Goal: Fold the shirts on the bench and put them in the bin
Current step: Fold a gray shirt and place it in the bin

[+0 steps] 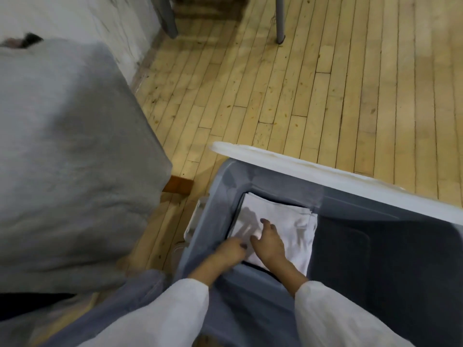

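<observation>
The bin (213, 196) is smooth grey plastic with a faint sheen. The folded shirt (283, 221) is matt white cloth; the floor (325, 83) is scuffed pale wood

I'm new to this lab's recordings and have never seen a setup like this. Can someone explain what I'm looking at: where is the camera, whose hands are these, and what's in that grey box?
There is no machine here. A person works with bare hands, and the single picture comes from a camera worn on their head, looking down. The two grips are simply their hands, in white sleeves. Both reach into a grey bin standing on the wooden floor. Inside lies a folded white shirt. The right grip rests on it with fingers spread. The left grip is at the shirt's near edge, too blurred to tell whether it holds the cloth. The grey-covered bench is at the left.
</observation>
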The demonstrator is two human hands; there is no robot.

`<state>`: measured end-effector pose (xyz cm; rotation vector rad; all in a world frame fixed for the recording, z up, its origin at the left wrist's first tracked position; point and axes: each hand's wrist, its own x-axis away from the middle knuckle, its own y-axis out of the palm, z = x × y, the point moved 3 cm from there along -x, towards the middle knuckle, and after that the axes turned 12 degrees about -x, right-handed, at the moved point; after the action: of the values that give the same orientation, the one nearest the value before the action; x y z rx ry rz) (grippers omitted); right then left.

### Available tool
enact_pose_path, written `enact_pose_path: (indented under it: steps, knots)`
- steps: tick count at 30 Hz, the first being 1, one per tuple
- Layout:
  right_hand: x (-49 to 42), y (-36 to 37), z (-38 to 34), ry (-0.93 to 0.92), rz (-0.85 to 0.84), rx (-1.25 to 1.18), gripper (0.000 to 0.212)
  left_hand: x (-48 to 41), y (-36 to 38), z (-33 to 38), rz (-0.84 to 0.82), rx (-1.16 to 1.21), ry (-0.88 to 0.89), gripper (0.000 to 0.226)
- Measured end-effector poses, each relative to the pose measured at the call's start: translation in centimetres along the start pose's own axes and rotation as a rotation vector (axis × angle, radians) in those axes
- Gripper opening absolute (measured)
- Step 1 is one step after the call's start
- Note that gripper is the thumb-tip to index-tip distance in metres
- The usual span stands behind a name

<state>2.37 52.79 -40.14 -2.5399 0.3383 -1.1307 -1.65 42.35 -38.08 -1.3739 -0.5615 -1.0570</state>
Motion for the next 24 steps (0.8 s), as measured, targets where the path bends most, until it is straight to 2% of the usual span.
enact_pose_path:
  steps: [2,5,9,11,13,16,20,22,24]
  knots:
    - [2.5,-0.9,-3.3,-0.053,0.061,-0.155,0.044,2.4,-3.3,1.3,0.100,0.108,0.020,0.031]
    - [6.3,-2.2,-9.1,-0.170,0.092,-0.231,0.020,7.4,-8.5,1.4,0.266,0.211,0.052,0.026]
    - [11.7,-3.0,-17.3,-0.345,0.064,-0.290,0.015,14.2,-13.2,-1.4,0.479,0.617,0.079,0.032]
    - [14.6,-2.0,-21.3,-0.414,0.011,-0.327,0.011,18.0,-15.0,-3.9,0.620,0.727,0.115,0.035]
    - [17.1,0.0,-24.9,-0.468,-0.068,-0.365,0.009,21.8,-16.5,-6.7,0.738,0.756,0.106,0.038]
    - [20.4,4.4,-29.7,-0.550,-0.206,-0.275,0.009,27.6,-18.4,-12.3,0.898,0.777,0.047,0.035]
    - [23.3,9.9,-34.9,-0.688,-0.305,-0.127,0.020,32.6,-19.6,-21.1,1.177,0.702,-0.197,0.024]
    - [24.4,12.2,-37.2,-0.763,-0.303,-0.031,0.026,33.2,-20.1,-25.1,1.210,0.765,-0.295,0.026]
    - [25.0,14.4,-38.9,-0.792,-0.317,0.042,0.029,33.2,-20.6,-28.1,1.151,0.937,-0.322,0.030]
